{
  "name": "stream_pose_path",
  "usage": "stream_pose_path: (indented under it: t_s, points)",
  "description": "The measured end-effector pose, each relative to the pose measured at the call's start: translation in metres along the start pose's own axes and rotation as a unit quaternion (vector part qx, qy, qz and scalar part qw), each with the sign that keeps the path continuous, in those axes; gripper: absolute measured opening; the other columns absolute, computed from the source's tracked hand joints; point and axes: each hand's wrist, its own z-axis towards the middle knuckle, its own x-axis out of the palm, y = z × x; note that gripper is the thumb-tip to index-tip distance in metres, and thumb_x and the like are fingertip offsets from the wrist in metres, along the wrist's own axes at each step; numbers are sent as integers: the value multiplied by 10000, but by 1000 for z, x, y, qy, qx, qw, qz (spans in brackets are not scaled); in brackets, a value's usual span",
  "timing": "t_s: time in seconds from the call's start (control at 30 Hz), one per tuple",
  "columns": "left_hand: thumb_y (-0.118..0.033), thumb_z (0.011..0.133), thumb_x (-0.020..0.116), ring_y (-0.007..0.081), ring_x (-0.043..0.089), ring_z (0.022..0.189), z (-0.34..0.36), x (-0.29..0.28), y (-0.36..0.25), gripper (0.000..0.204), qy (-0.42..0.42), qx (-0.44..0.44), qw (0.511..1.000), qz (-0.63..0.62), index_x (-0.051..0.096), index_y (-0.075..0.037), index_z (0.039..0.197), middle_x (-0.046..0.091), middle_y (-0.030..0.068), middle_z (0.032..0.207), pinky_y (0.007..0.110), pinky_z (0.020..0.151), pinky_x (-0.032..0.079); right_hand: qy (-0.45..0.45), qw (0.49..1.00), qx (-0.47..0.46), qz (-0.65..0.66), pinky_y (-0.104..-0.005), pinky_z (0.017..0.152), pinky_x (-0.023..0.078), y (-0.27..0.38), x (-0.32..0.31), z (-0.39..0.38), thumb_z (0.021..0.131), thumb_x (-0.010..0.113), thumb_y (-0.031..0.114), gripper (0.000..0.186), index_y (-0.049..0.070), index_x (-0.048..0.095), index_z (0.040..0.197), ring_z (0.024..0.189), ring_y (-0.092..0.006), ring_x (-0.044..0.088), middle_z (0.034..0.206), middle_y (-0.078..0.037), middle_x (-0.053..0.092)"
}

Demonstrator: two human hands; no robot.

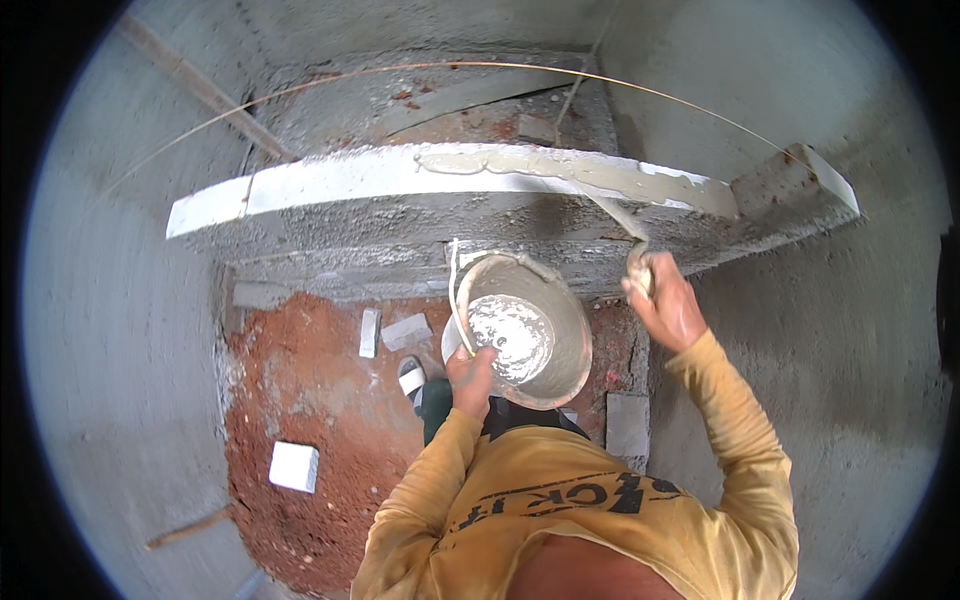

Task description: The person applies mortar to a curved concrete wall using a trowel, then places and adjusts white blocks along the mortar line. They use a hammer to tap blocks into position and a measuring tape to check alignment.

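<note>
My left hand [470, 382] is closed on the near left rim of a round bucket [568, 345], where its pale handle [459, 295] comes down. A thin coat of whitish wet mix lies at the bottom of the bucket. My right hand [666, 305] grips the handle of a trowel [614, 212], whose blade reaches the top of a low block wall [310, 178]. Grey mortar [640, 182] is spread along the right half of that white top. At the right end of the wall sits a grey block [790, 185].
A string [450, 65] stretches across above the block wall. Plastered walls [120, 330] rise on both sides. On the reddish dirt floor [290, 350] lie a white block [294, 466], smaller block pieces [407, 331] and a grey block [628, 425]. A wooden pole [205, 85] leans at the back left.
</note>
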Motion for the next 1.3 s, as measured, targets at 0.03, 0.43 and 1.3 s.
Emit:
stream_pose_path:
  t_s: [0.03, 0.43, 1.3]
  points:
    - [-26, 781, 552, 114, 580, 847, 2, -6, -2, 311, 3, -8, 1000, -1, 593, 20, 1085, 628, 40, 960, 254, 748, 461, 21, 998, 61, -13, -442, 745, 467, 0, -4, 9, 861, 581, 286, 357, 9, 476, 1061, 866, -388, 597, 916, -243, 583]
    - [-48, 762, 561, 118, 581, 792, 28, -126, -62, 265, 59, -51, 995, 56, 611, 28, 1011, 638, 46, 903, 270, 715, 461, -13, 986, 162, 24, -382, 848, 489, 130, 91, 60, 917, 538, 272, 500, 51, 412, 1347, 961, -327, 634, 1059, -233, 629]
    - [13, 778, 570, 115, 562, 883, 40, -209, -116, 323, 71, -59, 995, 33, 567, 39, 1100, 616, 52, 1004, 256, 764, 450, 15, 989, 39, 140, -457, 819, 464, 327, 227, 81, 899, 530, 286, 595, 51, 312, 1400, 949, -404, 579, 1075, -235, 554]
